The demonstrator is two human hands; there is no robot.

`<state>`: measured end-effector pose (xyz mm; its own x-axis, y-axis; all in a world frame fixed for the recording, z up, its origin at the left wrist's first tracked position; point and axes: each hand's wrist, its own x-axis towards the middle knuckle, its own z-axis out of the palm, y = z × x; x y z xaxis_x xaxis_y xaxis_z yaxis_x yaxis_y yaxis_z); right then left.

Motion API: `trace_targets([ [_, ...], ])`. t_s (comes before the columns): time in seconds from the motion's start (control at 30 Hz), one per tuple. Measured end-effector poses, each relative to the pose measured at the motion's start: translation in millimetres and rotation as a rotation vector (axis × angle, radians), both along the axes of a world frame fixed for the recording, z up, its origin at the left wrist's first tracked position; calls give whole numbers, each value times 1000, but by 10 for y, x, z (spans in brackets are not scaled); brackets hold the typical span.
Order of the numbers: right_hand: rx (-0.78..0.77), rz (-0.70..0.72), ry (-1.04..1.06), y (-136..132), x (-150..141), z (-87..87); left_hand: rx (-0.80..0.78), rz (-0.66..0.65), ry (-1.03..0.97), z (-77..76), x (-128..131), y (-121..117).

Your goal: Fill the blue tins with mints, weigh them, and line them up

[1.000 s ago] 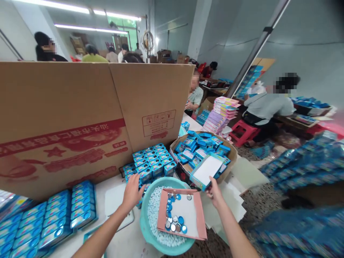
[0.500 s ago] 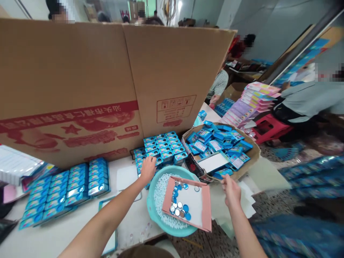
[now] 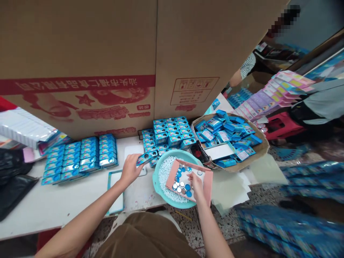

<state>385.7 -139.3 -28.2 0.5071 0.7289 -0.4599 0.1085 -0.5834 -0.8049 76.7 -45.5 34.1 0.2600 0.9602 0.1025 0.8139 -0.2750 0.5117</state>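
Observation:
My left hand (image 3: pixel 130 170) is closed on a small blue box (image 3: pixel 147 157) with a dark round spot, holding it above the table by the stacked boxes. My right hand (image 3: pixel 196 185) reaches over a pink cardboard tray (image 3: pixel 209 186), its fingers slightly apart and nothing visible between them. Loose round discs (image 3: pixel 188 194), some blue and some silver, lie on the tray's white bottom. This tray rests tilted on a turquoise basin (image 3: pixel 158 184) filled with small white beads (image 3: pixel 165 168). Behind the basin stand stacked blue boxes (image 3: pixel 172 130).
An open carton (image 3: pixel 259 157) of jumbled blue boxes stands at the right. Rows of blue boxes (image 3: pixel 80 157) line the table's left part. A tall cardboard sheet (image 3: pixel 107 46) rises behind. Pink packages (image 3: pixel 271 95) and a seated person (image 3: pixel 322 104) are farther right.
My left hand has lifted a blue box from the stack and moved left with it. My right hand has moved from beside the carton to over the pink tray. The view has tilted down.

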Motion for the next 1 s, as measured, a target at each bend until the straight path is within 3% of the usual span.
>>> trace_targets([
  [0.2, -189, 452, -509, -197, 84, -207, -104, 232, 41, -311, -994, -976],
  [0.3, -233, 502, -641, -302, 36, -218, -169, 337, 76, -466, -1328, -1344],
  [0.4, -180, 469, -661, -385, -82, -184, -218, 409, 82, -571, -1509, -1493],
  [0.53, -37, 427, -693, -449, -290, -141, -226, 379, 45, -621, -1608, -1388],
  [0.73, 225, 444, -628, -503, -625, -136, -124, 363, -23, -566, -1572, -1033],
  [0.87, 243, 462, -570, -562, -828, -140, -92, 279, -79, -552, -1332, -601],
  [1.0, 247, 441, -520, -647, -942, -120, -76, 164, -51, -658, -1064, -1],
])
